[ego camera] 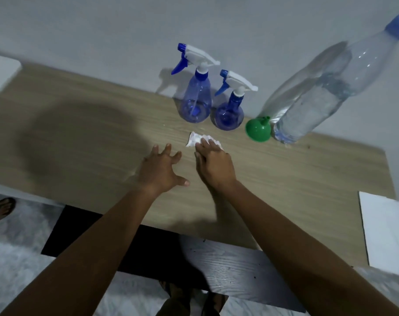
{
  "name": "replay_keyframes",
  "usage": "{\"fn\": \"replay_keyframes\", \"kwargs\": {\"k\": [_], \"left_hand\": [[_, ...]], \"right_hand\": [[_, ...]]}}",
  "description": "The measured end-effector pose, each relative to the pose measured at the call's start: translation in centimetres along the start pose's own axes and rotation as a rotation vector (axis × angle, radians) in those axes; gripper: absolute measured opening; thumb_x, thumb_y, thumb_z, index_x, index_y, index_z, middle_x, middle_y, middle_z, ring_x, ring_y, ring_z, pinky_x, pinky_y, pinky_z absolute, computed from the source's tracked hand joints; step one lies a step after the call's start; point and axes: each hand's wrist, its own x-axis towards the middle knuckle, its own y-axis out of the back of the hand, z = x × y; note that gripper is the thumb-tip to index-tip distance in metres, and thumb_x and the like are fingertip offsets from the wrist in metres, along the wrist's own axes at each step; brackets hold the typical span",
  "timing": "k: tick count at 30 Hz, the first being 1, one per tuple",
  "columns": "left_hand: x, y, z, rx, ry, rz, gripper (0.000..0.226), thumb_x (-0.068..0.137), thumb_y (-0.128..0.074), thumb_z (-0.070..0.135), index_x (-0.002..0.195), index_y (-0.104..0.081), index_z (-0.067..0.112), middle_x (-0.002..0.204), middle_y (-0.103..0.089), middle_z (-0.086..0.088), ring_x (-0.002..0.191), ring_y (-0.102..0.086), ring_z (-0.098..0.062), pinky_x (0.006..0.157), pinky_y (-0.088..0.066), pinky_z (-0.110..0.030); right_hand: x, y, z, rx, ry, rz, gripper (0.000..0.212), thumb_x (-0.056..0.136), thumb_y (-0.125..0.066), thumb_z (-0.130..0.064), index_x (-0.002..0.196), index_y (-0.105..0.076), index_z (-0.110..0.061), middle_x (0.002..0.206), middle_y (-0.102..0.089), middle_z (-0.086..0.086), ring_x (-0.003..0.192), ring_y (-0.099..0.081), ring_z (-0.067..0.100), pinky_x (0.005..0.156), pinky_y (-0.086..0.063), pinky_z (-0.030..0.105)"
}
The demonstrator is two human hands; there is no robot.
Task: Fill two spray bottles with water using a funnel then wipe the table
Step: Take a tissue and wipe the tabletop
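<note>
The wooden table (79, 137) carries, along its far edge toward the right corner, a big clear water bottle (326, 87), capped blue, then two blue spray bottles (197, 96) (230, 110) side by side with a green funnel (258, 130) lying between them and the water bottle. The left hand (158, 168), fingers spread, holds nothing near the middle. The right hand (214, 163) presses flat on a crumpled white tissue (195, 139) just before the spray bottles.

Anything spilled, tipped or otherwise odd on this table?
Nothing stands out. Both spray bottles and the water bottle stand upright; the green funnel rests mouth-down. The right hand presses a white tissue.
</note>
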Motion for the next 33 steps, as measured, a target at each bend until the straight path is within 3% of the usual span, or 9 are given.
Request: {"fn": "replay_keyframes", "kwargs": {"k": [4, 7, 9, 14, 17, 21, 26, 31, 33], "left_hand": [[0.0, 0.0, 0.8, -0.003, -0.025, 0.032, 0.103, 0.067, -0.08, 0.061, 0.153, -0.033, 0.03, 0.167, -0.013, 0.0, 0.153, -0.005, -0.032, 0.12, -0.023, -0.052], [0.1, -0.4, 1.9, -0.003, -0.094, 0.026, 0.103, 0.068, -0.08, 0.06, 0.154, -0.03, 0.031, 0.167, -0.015, 0.001, 0.153, -0.007, -0.031, 0.121, -0.021, -0.049], [0.1, -0.7, 2.3, 0.005, -0.091, 0.017, 0.104, 0.069, -0.079, 0.062, 0.155, -0.029, 0.033, 0.167, -0.013, 0.002, 0.154, -0.004, -0.029, 0.121, -0.019, -0.052], [0.2, -1.0, 2.3, 0.026, -0.088, 0.003, 0.104, 0.07, -0.076, 0.065, 0.155, -0.026, 0.035, 0.168, -0.009, 0.001, 0.154, 0.0, -0.03, 0.121, -0.018, -0.054], [0.1, -0.7, 2.4, 0.033, -0.079, -0.005, 0.104, 0.069, -0.076, 0.066, 0.155, -0.025, 0.035, 0.168, -0.008, 0.001, 0.154, 0.0, -0.029, 0.121, -0.018, -0.055], [0.0, -0.6, 2.9, 0.033, -0.06, -0.016, 0.106, 0.069, -0.076, 0.066, 0.156, -0.023, 0.034, 0.168, -0.006, 0.002, 0.154, 0.002, -0.029, 0.122, -0.015, -0.056], [0.2, -0.6, 2.9, 0.029, -0.061, -0.036, 0.108, 0.068, -0.076, 0.067, 0.156, -0.021, 0.035, 0.168, -0.003, 0.003, 0.154, 0.003, -0.029, 0.122, -0.014, -0.056], [-0.3, -0.5, 1.1, -0.086, -0.072, 0.091, 0.09, 0.078, -0.072, 0.061, 0.154, -0.032, 0.034, 0.167, -0.015, 0.003, 0.154, -0.006, -0.024, 0.122, -0.014, -0.049], [-0.4, -0.5, -0.4, -0.139, -0.023, 0.198, 0.084, 0.079, -0.072, 0.057, 0.151, -0.038, 0.032, 0.165, -0.022, 0.003, 0.153, -0.011, -0.026, 0.121, -0.018, -0.047]], "right_hand": [[-1.4, 1.2, 1.4, -0.024, 0.084, -0.034, 0.029, 0.102, -0.047, -0.022, 0.123, -0.065, -0.011, 0.141, -0.061, 0.007, 0.136, -0.054, 0.03, 0.096, -0.052, 0.043], [-0.4, 2.9, 1.2, -0.061, 0.016, 0.001, 0.019, 0.1, -0.048, -0.02, 0.102, -0.066, -0.013, 0.108, -0.072, 0.01, 0.093, -0.07, 0.038, 0.071, -0.054, 0.042], [0.0, 3.9, 2.5, -0.106, -0.065, 0.036, 0.018, 0.098, -0.049, -0.021, 0.099, -0.066, -0.014, 0.098, -0.073, 0.01, 0.08, -0.07, 0.039, 0.067, -0.053, 0.042], [-1.0, 3.9, 6.0, -0.089, -0.073, 0.024, 0.028, 0.099, -0.046, -0.019, 0.115, -0.068, -0.011, 0.129, -0.067, 0.007, 0.117, -0.064, 0.032, 0.081, -0.054, 0.042], [-0.5, 4.1, 6.3, -0.103, -0.085, -0.03, 0.029, 0.097, -0.052, -0.014, 0.121, -0.068, -0.011, 0.131, -0.066, 0.008, 0.111, -0.065, 0.034, 0.084, -0.053, 0.041], [0.0, 4.6, 7.2, -0.054, -0.239, 0.011, 0.029, 0.099, -0.048, -0.012, 0.124, -0.063, -0.01, 0.122, -0.068, 0.013, 0.102, -0.067, 0.037, 0.084, -0.051, 0.042], [1.1, 3.5, 6.5, -0.05, -0.212, -0.052, 0.045, 0.094, -0.05, -0.002, 0.138, -0.054, -0.005, 0.14, -0.054, 0.013, 0.127, -0.053, 0.035, 0.095, -0.048, 0.046], [1.0, 3.3, 6.4, -0.01, -0.206, -0.017, 0.035, 0.096, -0.051, -0.01, 0.129, -0.061, -0.013, 0.133, -0.062, 0.01, 0.116, -0.062, 0.034, 0.092, -0.051, 0.043], [0.2, 2.6, 4.3, 0.109, -0.089, 0.028, 0.026, 0.098, -0.046, -0.019, 0.116, -0.066, -0.023, 0.127, -0.067, 0.001, 0.108, -0.066, 0.026, 0.087, -0.054, 0.038]]}}
